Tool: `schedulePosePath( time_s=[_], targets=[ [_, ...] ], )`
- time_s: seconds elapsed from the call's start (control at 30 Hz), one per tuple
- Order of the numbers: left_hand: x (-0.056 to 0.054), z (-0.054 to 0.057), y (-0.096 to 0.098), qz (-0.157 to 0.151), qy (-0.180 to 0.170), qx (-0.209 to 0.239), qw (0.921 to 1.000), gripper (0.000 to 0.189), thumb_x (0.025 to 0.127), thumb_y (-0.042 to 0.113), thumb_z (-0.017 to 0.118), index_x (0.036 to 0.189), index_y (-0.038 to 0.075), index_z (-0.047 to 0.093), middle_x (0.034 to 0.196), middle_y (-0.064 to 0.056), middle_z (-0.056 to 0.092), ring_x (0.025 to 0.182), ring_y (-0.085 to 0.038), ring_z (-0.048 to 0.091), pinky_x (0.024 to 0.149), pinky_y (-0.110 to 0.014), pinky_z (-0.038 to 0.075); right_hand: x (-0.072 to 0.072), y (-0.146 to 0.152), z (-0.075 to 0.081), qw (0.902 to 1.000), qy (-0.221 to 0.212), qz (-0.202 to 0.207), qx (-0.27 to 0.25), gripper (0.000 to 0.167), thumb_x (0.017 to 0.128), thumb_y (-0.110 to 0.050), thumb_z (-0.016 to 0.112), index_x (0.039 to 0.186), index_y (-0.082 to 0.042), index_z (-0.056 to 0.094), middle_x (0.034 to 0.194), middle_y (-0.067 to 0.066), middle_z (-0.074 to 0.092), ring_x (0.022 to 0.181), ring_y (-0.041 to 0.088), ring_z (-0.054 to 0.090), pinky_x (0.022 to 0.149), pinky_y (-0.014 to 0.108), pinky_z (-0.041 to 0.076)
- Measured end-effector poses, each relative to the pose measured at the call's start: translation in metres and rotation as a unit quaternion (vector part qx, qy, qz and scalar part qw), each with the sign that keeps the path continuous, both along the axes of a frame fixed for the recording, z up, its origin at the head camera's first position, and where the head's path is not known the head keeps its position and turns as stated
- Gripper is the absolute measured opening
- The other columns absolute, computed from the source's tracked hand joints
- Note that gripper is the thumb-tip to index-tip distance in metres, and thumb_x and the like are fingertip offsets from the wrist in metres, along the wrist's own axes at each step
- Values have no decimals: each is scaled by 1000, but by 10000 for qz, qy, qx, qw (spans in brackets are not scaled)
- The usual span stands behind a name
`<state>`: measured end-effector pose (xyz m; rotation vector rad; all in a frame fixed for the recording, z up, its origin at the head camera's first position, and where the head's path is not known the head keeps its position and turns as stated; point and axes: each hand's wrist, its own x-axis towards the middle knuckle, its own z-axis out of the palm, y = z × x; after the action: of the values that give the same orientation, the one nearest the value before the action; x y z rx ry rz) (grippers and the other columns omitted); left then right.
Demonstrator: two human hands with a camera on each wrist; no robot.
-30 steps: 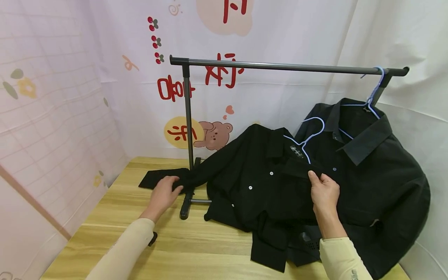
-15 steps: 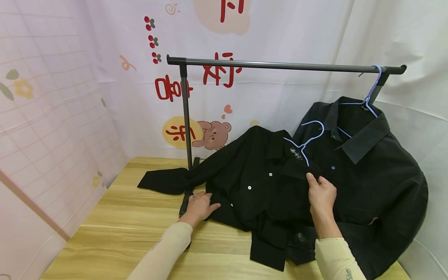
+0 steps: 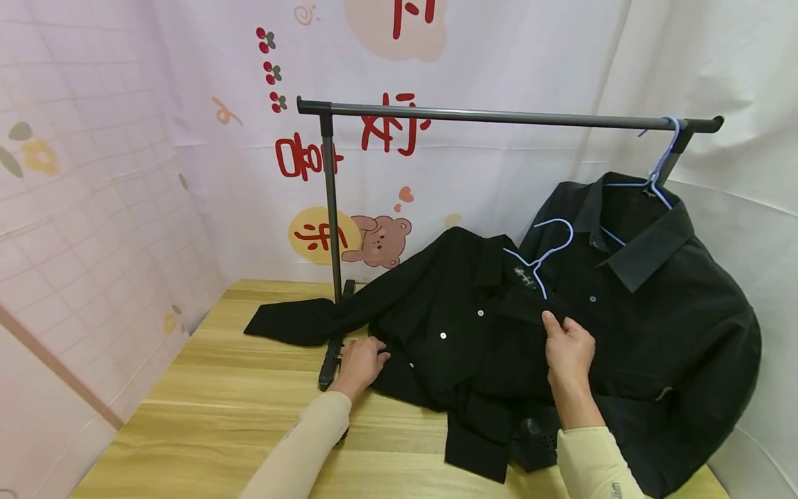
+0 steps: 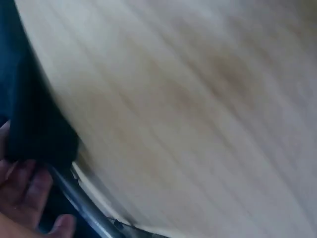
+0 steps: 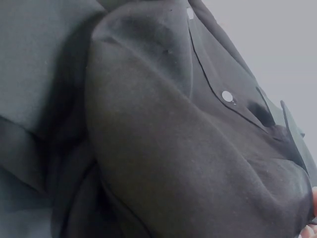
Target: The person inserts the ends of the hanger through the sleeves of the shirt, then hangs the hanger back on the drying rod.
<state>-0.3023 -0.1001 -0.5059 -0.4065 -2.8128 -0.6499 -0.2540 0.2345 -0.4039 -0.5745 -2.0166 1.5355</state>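
A black button-up shirt [image 3: 430, 312] with white buttons lies bunched over the table, one sleeve [image 3: 293, 322] stretched left past the rack's post. My right hand [image 3: 570, 350] pinches it at the collar, thumb on top, just below a light blue wire hanger [image 3: 548, 253] whose hook sticks out of the neck. At the shirt's lower left edge, my left hand [image 3: 360, 364] touches the fabric. In the left wrist view its fingers [image 4: 29, 191] reach to the dark cloth, the thumb apart from them. The right wrist view is mostly shirt cloth [image 5: 148, 134], with fingertips at its right edge.
A dark metal clothes rack [image 3: 467, 114] stands on the wooden table [image 3: 206, 409]. From its right end a second black shirt [image 3: 648, 333] hangs on another blue hanger [image 3: 670, 149]. The rack's left foot [image 3: 328, 367] is right beside my left hand. Printed curtains surround the table.
My left hand has moved right and down, from the outstretched sleeve to the shirt's lower edge. My right hand keeps its grip; the collar and hanger have sunk slightly.
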Motion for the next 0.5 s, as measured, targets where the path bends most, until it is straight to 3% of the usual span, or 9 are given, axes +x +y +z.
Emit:
schedulePosePath(
  time_s=[0.1,0.2,0.4,0.5],
  targets=[
    [0,7,-7,-324,332,769,9960,16,91,14,71,101,2,76,99,-10,71,92,-30,67,83,-46,52,1,0,-1,9999,-38,10,-131,53,96,-32,66,54,-11,43,54,-2,32,50,16,36,43,29,29],
    [2,21,-20,-383,115,1635,9857,13,91,13,70,97,3,76,97,-8,71,86,-26,66,79,-43,53,2,2,-2,9994,-141,49,-323,53,97,-33,66,54,-11,43,54,-2,32,50,16,35,43,29,29],
    [3,67,-62,289,-397,2817,9582,18,93,23,69,100,8,76,101,-6,71,91,-23,62,81,-37,49,4,6,-1,9961,-270,32,-838,54,96,-35,66,53,-13,43,53,-3,32,48,15,33,43,29,28],
    [-4,90,-88,650,-354,3356,9391,29,93,26,66,107,2,74,107,-12,69,96,-26,59,82,-35,46,4,8,-1,9936,-323,-64,-1085,54,96,-34,66,52,-15,42,54,-4,30,48,15,32,44,28,27]
  ],
)
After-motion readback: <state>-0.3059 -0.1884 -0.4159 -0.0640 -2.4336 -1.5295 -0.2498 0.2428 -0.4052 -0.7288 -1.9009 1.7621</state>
